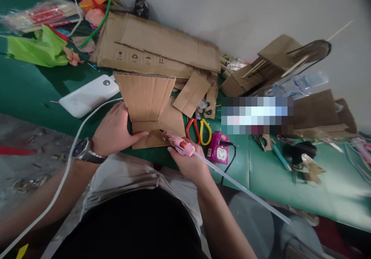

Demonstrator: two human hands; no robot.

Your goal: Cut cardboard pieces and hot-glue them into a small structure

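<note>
My left hand (111,131) grips the left side of a small cardboard piece (145,97); its thumb lies on the lower flap, and its other fingers are partly hidden behind the board. One panel stands upright, with flatter flaps at its foot. My right hand (193,168) is closed around a pink hot glue gun (183,147). The nozzle points at the fold between the panel and the flaps, but I cannot tell whether it touches. A long clear glue stick (243,187) sticks out of the gun's back end. A watch (87,151) is on my left wrist.
A white power bank (90,96) with a white cable lies left. Red-and-yellow-handled scissors (198,131) and a purple socket block (218,149) lie right. Stacked cardboard (162,46) stands behind. A plastic bottle (300,84) and cardboard constructions are farther right on the green table (232,166).
</note>
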